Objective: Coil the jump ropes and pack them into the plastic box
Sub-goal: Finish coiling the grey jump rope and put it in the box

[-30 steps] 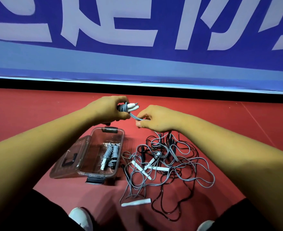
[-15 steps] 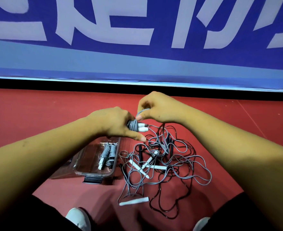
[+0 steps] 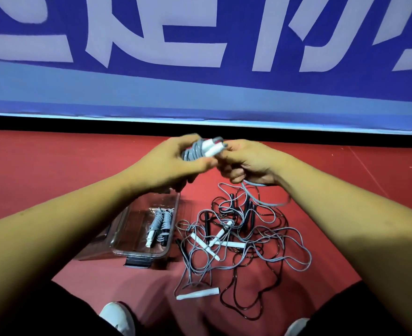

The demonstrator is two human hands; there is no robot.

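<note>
My left hand (image 3: 173, 163) grips a coiled grey jump rope (image 3: 197, 151) with white handles, held up above the floor. My right hand (image 3: 246, 162) is right beside it, fingers curled round the loose grey tail of that rope, which trails down to the floor. Below lies a tangle of grey and black ropes (image 3: 243, 241) with white and black handles. One white handle (image 3: 197, 293) lies apart at the near edge. The clear plastic box (image 3: 139, 253) stands open on the floor to the left, with two coiled ropes (image 3: 160, 225) inside.
The box's clear lid (image 3: 98, 246) hangs open on its left side, under my left forearm. My white shoes (image 3: 117, 316) sit at the bottom edge. A blue banner wall (image 3: 200, 88) closes off the red floor (image 3: 42, 166) behind.
Both hands have risen and met again. The bundle in my left hand has turned, its white handles now pointing right. My right hand dropped from above the bundle to beside it.
</note>
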